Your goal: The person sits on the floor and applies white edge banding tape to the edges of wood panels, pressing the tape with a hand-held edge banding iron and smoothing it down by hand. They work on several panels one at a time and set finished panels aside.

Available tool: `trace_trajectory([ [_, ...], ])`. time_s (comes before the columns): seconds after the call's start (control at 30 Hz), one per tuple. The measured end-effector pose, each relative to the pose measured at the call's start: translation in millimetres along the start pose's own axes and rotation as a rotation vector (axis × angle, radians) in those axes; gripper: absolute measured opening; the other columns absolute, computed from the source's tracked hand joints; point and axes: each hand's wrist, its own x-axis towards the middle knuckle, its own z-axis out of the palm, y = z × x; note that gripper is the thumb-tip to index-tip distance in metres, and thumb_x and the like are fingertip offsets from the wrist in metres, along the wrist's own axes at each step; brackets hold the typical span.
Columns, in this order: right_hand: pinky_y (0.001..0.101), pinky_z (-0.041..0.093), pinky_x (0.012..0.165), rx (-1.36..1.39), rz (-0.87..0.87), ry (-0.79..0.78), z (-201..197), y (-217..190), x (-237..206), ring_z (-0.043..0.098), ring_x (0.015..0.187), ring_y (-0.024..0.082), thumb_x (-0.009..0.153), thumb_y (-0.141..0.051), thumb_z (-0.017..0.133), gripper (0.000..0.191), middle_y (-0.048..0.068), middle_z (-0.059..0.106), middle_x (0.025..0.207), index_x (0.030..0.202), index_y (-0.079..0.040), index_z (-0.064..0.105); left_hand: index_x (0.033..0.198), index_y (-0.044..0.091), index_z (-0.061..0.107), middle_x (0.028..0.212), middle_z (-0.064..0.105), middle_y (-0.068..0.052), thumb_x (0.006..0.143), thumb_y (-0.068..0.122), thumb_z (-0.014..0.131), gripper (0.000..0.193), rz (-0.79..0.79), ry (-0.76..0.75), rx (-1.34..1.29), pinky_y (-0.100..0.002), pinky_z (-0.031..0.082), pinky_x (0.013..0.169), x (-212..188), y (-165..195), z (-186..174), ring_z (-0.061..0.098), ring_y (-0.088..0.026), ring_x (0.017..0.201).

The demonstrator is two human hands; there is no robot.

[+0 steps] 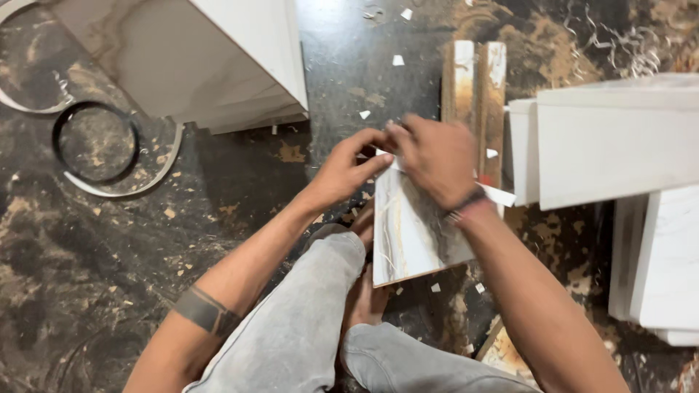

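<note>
- The tile piece (411, 229) is a narrow slab with a marbled white, grey and gold face. It stands on the dark floor (240, 182) between the person's bent knees, its lower edge down near a bare foot (364, 298) and its face leaning back toward the camera.
- Its long axis runs from that lower edge, close to the body, up and away to the top edge, which sits just under both hands. So the tile lies below and toward the person from the grip.
- The right hand (437, 160) is draped over the top edge, fingers curled down; it covers the corner, so how tightly it pinches cannot be told, but it is closed on the tile.
- The left hand (349, 166) meets it from the left, thumb and forefinger pressed together at the top left corner of the same edge, a closed pinch on the tile.
- Both hands touch at the top edge; neither is clearly nearer, the right one covering more of it.
- Just beyond the hands, two narrow brown-and-white strips (475, 80) lie side by side on the floor, pointing away.
- To the right, stacked white slabs (611, 153) stand close to the right wrist, which wears a dark band (466, 206).
- Upper left is a large pale slab (211, 65); further left lie curved ring-shaped offcuts (95, 142).
- Small white chips are scattered over the floor.
</note>
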Motion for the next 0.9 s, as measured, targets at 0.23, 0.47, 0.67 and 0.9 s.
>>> trace_trajectory([
  [0.23, 0.0438, 0.039, 0.065, -0.210, 0.114, -0.142, 20, 22, 1, 0.040, 0.047, 0.021, 0.109, -0.060, 0.034, 0.069, 0.002, 0.047, 0.050, 0.069, -0.015, 0.067, 0.116, 0.004, 0.066, 0.099, 0.072, -0.003, 0.100, 0.019, 0.066, 0.022, -0.080, 0.048, 0.037, -0.028, 0.053, 0.075, -8, -1, 6, 0.064, -0.009, 0.083],
  [0.47, 0.0438, 0.036, 0.059, -0.172, 0.179, -0.082, -12, 81, -36, 0.040, 0.046, 0.023, 0.106, -0.062, 0.031, 0.067, 0.003, 0.051, 0.049, 0.083, -0.019, 0.078, 0.111, 0.003, 0.069, 0.100, 0.073, -0.003, 0.099, 0.018, 0.068, 0.019, 0.075, 0.055, 0.060, -0.029, 0.052, 0.085, -2, 3, 3, 0.064, -0.011, 0.092],
  [0.67, 0.0410, 0.045, 0.057, 0.250, 0.288, 0.088, -2, 109, -44, 0.064, 0.059, 0.025, 0.110, -0.060, 0.035, 0.075, 0.010, 0.065, 0.060, 0.073, -0.008, 0.076, 0.108, 0.006, 0.068, 0.104, 0.068, -0.008, 0.094, 0.016, 0.069, 0.017, -0.036, 0.008, 0.242, -0.039, 0.047, 0.091, -2, 19, -5, 0.061, -0.019, 0.101],
  [0.9, 0.0508, 0.048, 0.061, -0.126, 0.197, 0.070, 3, 105, -44, 0.064, 0.061, 0.039, 0.107, -0.038, 0.043, 0.054, 0.020, 0.065, 0.065, 0.075, -0.008, 0.074, 0.132, 0.008, 0.058, 0.131, 0.065, -0.013, 0.096, 0.011, 0.054, 0.036, 0.595, 0.028, 1.036, -0.049, 0.041, 0.110, 56, 32, 66, 0.060, -0.028, 0.125],
])
